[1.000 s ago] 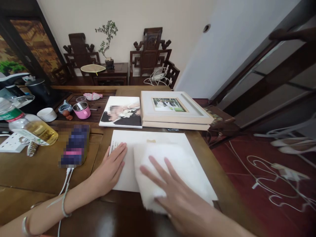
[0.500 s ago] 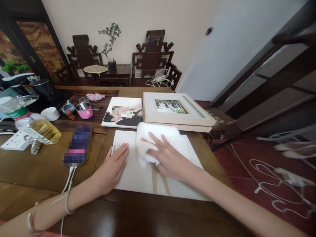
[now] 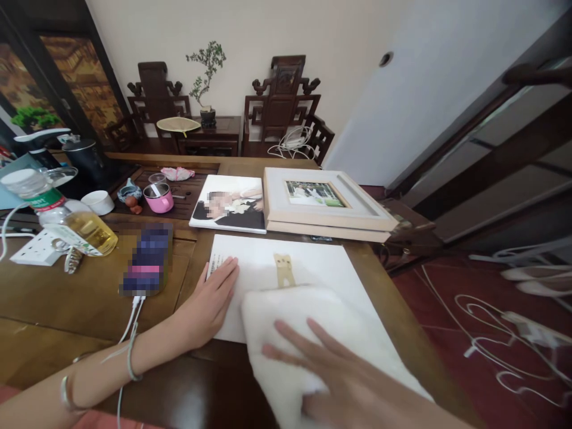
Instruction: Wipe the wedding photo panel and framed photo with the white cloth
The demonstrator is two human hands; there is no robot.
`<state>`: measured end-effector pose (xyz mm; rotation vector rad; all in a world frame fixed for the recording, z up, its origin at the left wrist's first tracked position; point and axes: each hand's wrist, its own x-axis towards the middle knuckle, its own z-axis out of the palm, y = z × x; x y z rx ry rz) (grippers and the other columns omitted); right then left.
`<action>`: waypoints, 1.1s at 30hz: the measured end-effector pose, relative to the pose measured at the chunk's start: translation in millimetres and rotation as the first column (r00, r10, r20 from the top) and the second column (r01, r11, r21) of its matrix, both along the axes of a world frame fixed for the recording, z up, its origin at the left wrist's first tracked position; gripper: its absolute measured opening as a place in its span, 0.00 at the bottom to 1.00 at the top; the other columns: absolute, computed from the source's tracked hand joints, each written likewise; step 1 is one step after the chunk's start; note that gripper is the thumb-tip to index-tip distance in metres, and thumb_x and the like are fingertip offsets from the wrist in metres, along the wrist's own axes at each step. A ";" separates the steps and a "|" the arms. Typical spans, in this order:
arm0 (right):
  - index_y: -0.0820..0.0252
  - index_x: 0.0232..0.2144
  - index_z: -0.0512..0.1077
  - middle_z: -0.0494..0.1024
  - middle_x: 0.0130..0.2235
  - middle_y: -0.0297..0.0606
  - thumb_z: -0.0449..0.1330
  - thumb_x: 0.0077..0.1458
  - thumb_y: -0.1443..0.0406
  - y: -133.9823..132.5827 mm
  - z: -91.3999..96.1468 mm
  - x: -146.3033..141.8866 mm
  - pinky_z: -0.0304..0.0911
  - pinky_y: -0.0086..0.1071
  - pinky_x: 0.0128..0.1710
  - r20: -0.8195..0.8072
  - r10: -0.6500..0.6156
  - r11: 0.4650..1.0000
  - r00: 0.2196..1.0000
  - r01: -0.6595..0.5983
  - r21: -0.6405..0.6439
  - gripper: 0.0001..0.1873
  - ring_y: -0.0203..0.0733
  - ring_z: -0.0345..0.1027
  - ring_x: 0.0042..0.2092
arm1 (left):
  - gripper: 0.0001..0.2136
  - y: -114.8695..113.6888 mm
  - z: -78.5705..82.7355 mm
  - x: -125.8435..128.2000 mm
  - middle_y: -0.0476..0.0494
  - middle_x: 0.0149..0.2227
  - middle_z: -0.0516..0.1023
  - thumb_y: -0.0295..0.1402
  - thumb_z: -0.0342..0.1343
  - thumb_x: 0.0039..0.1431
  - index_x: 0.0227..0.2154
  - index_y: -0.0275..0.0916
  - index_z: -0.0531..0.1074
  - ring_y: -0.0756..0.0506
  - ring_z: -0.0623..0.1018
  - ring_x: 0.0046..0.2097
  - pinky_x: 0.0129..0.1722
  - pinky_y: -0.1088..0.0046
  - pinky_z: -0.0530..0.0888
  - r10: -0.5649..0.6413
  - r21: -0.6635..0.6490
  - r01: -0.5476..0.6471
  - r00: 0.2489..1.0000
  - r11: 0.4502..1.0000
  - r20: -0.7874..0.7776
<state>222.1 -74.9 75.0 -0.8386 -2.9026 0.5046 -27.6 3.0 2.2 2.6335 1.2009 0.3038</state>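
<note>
A white board (image 3: 250, 262) lies flat on the table, with a tan hinge-like piece (image 3: 285, 270) on its surface and a printed label at its left edge. My left hand (image 3: 210, 304) rests flat on the board's left edge, fingers stretched out and close together. Over the near part of the board, and reaching past its front edge, is a thick white cloth (image 3: 277, 316). My right hand (image 3: 326, 363) presses on this cloth with spread fingers, its thumb side tucked into a fold; motion blurs it. The cloth hides the lower part of the tan piece.
Behind the board lie a photo panel (image 3: 227, 220) and stacked picture frames (image 3: 322, 226). On the left are a phone (image 3: 149, 259) with charging cables, a bottle of yellow liquid (image 3: 96, 232), a white power strip (image 3: 36, 250) and a pink cup (image 3: 159, 199).
My right hand has drawn the white cloth toward me, from the board's far part to its near edge. The tan piece's top is now uncovered. My left hand stays on the board.
</note>
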 end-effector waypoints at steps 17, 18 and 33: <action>0.58 0.32 0.77 0.57 0.64 0.48 0.59 0.53 0.69 15.7 -33.5 -31.6 0.43 0.69 0.57 0.023 -0.055 0.990 0.998 0.052 0.130 0.07 0.70 0.41 0.63 | 0.28 0.4 -5.0 -3.0 0.35 0.67 0.50 0.20 0.38 0.61 0.64 0.35 0.46 0.42 0.47 0.68 0.64 0.50 0.50 -0.024 0.006 0.024 0.999 1.000 0.026; 0.56 0.29 0.77 0.59 0.63 0.45 0.58 0.55 0.67 5.5 -33.3 -28.9 0.45 0.68 0.57 -0.004 -0.017 0.992 1.000 0.017 0.124 0.07 0.69 0.43 0.63 | 0.28 0.4 -5.6 -3.0 0.35 0.67 0.50 0.20 0.38 0.61 0.64 0.35 0.46 0.42 0.47 0.68 0.64 0.50 0.50 -0.021 0.009 0.021 0.999 1.000 0.036; 0.64 0.46 0.74 0.55 0.64 0.55 0.57 0.50 0.74 81.2 -39.2 -47.0 0.37 0.69 0.58 0.108 -0.309 0.940 0.945 0.286 0.187 0.19 0.72 0.35 0.65 | 0.20 2.1 10.4 -0.7 0.40 0.65 0.57 0.31 0.38 0.68 0.61 0.38 0.57 0.45 0.56 0.66 0.65 0.60 0.53 0.156 -0.136 -0.096 0.821 0.986 0.549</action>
